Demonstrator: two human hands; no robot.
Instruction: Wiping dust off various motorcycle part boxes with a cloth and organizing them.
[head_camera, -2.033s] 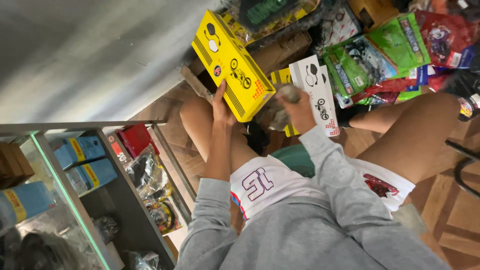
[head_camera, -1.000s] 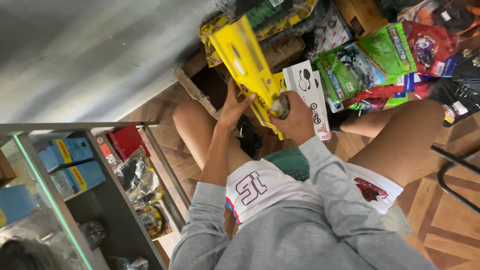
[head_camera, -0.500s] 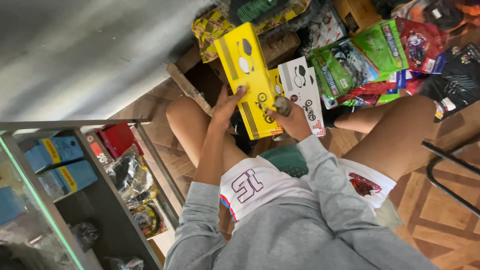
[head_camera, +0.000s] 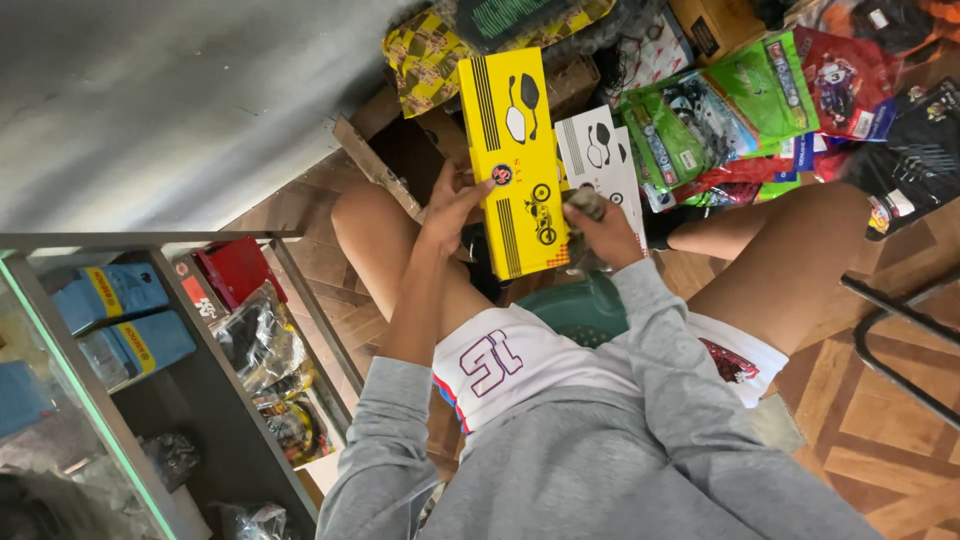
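Two hands are in view, both the person's own. The left hand (head_camera: 452, 205) grips the long edge of one yellow box (head_camera: 514, 165), fingers curled round its side and thumb on the printed face. The right hand (head_camera: 604, 228) is clenched round a small dark object at the yellow box's lower right corner; what that object is cannot be told. Just behind the right hand stands one white box (head_camera: 598, 160), printed with the same mirror shapes, touching the yellow box along its right edge. The yellow box is held upright over the person's lap, between the knees, its printed face toward the camera.

On the wooden floor (head_camera: 880, 420) beyond the knees lie several green packets (head_camera: 740, 100), at least three, with red packets among them, and one open cardboard carton (head_camera: 400, 150) behind the yellow box. To the left, a glass cabinet (head_camera: 150, 370) holds two blue boxes (head_camera: 125, 315) and one red box (head_camera: 235, 270), plus clear bags of parts.

Two seconds ago the yellow box lay tilted, nearly flat, with the left hand under it and the right hand holding the white box apart. A second ago it was turned edge-on. Now it stands straight with its face showing, and the two boxes have come together.
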